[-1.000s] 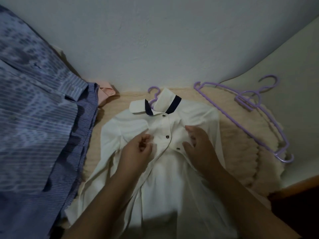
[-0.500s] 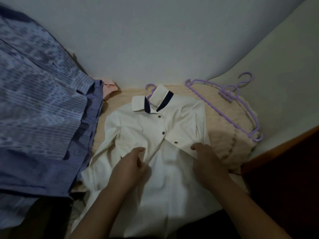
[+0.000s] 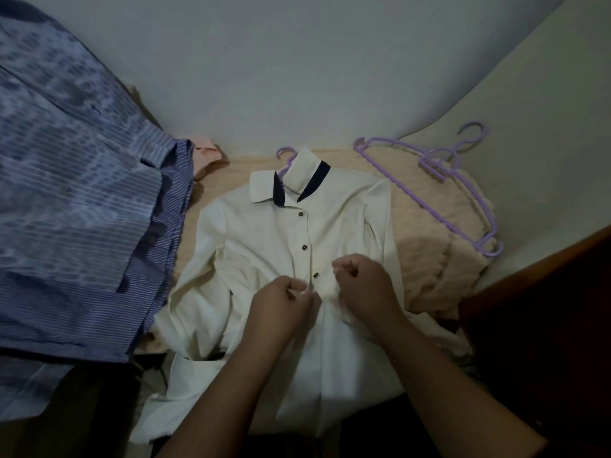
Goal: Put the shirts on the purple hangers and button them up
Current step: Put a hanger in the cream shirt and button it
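Cream fabric fills the middle: the white shirt (image 3: 264,246) lies front-up on a beige blanket (image 3: 429,246), a purple hanger hook (image 3: 284,155) poking from its collar at 12 o'clock. Both forearms reach in from 6 o'clock. The left hand (image 3: 281,305) and right hand (image 3: 363,285) curl knuckles-up, pinching the placket edges just below the third button (image 3: 315,276). Spare purple hangers (image 3: 443,180) lie at 2 o'clock; a blue striped shirt (image 3: 76,226) sits at 9 o'clock.
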